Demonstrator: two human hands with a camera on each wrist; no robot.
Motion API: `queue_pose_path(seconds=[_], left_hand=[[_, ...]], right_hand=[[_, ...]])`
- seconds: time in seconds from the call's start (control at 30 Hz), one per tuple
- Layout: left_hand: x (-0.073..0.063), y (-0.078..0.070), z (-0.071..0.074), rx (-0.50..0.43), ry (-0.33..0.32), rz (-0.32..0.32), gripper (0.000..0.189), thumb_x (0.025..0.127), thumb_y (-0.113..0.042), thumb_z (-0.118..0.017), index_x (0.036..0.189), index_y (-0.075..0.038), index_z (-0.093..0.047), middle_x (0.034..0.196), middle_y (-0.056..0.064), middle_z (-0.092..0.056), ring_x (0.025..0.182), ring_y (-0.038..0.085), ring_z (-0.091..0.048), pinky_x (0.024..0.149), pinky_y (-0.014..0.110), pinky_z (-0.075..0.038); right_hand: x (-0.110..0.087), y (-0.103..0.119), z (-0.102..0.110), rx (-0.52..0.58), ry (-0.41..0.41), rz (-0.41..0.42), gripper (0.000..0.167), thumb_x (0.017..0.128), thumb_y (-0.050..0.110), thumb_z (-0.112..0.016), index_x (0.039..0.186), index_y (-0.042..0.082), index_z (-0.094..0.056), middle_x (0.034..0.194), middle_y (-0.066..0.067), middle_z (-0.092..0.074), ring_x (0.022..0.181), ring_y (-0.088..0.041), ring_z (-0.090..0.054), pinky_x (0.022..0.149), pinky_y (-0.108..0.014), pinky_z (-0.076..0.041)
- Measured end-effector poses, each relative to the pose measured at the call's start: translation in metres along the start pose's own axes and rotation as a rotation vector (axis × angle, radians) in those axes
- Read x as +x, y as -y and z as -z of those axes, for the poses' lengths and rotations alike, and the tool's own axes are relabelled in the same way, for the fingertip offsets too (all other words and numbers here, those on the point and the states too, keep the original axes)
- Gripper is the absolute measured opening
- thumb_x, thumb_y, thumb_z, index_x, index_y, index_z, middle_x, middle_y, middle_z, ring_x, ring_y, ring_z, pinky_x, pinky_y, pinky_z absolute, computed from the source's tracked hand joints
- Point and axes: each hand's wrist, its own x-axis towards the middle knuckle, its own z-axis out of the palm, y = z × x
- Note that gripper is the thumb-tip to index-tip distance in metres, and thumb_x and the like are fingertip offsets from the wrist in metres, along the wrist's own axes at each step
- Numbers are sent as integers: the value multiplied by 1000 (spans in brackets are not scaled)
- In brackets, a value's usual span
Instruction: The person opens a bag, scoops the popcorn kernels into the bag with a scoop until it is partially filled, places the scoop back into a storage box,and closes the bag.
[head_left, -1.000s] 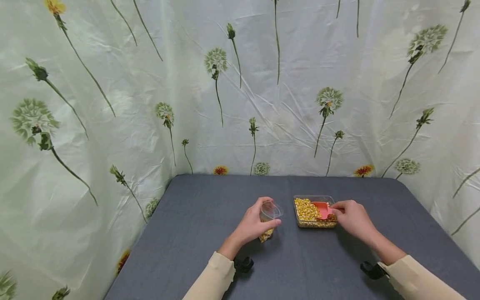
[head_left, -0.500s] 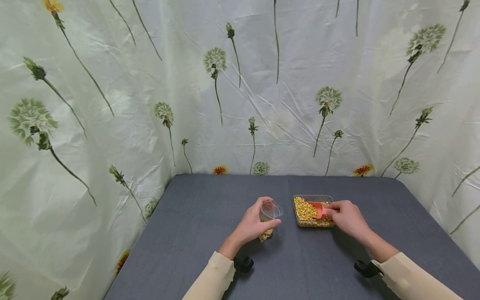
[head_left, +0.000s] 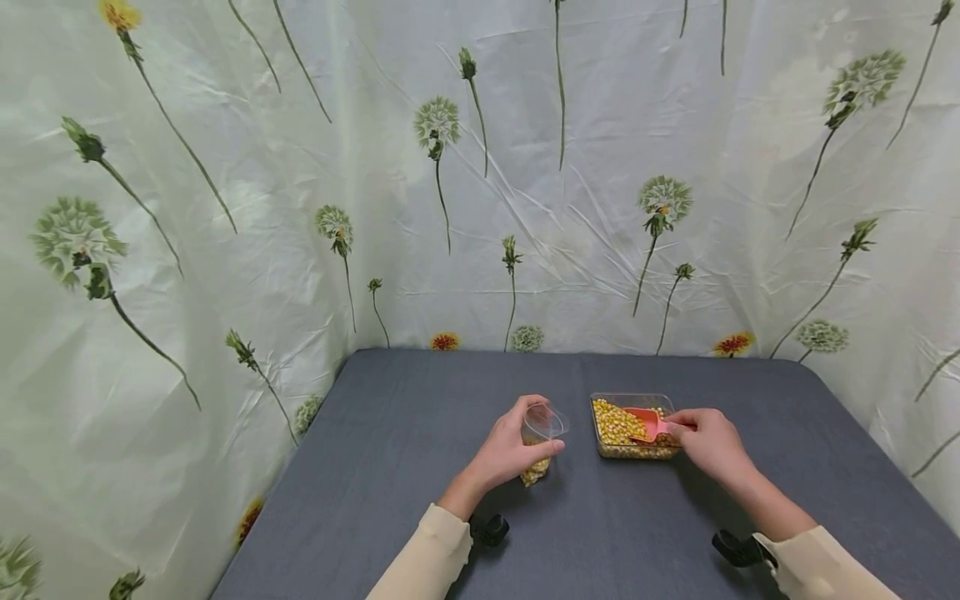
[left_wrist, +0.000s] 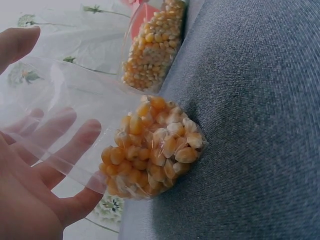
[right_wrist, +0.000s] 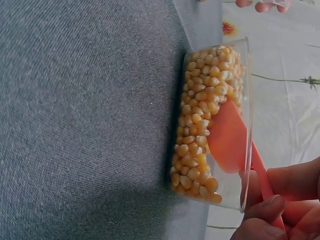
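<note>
My left hand (head_left: 504,450) holds a clear plastic bag (head_left: 542,423) by its upper part, thumb and fingers on either side of its wide mouth. Yellow corn kernels (left_wrist: 150,150) fill the bag's bottom, which rests on the table. To the right, a clear rectangular container (head_left: 637,452) holds more corn kernels (head_left: 615,423). My right hand (head_left: 708,440) pinches the handle of a pink scoop (right_wrist: 230,137) at the container's right side. In the right wrist view, the scoop's bowl is tilted down and partly sunk in the kernels.
A dark grey cloth covers the table (head_left: 420,417). Behind and beside it hangs a pale curtain (head_left: 480,208) printed with dandelions. Black wrist cameras sit at the left wrist (head_left: 491,531) and the right wrist (head_left: 735,548).
The scoop slid left into the kernels, then came slightly back to the right with my right hand. The left hand and bag stayed nearly still; the view shifted a little.
</note>
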Motion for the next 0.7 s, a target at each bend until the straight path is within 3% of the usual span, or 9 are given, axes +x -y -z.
queue_pose_path(seconds=[0.23,0.5,0.7], left_hand=[[0,0,-1,-13,-4,-11,68,91,-46,-74,144,-15,-44,129,6,-59,108,9,-58,82,33,-53],[-1,2,0,-14,-11,-21,69,91,-45,-74,145,-14,-43,127,2,-59,107,9,-59,92,49,-49],[-1,3,-1,-6,-6,-10,68,91,-47,-73,144,-17,-43,128,3,-59,108,9,-58,88,46,-52]], right_hand=[[-4,-2,4,17,-27,20,25,100,11,-58,111,-6,-72,100,-16,-70,84,-24,-58,65,-36,-45],[-7,-5,6,59,-29,-24,27,102,13,-56,113,-6,-72,101,-16,-70,87,-27,-58,66,-36,-45],[-11,-11,5,113,-50,-49,28,102,14,-57,112,-8,-71,94,-12,-71,87,-30,-60,67,-36,-46]])
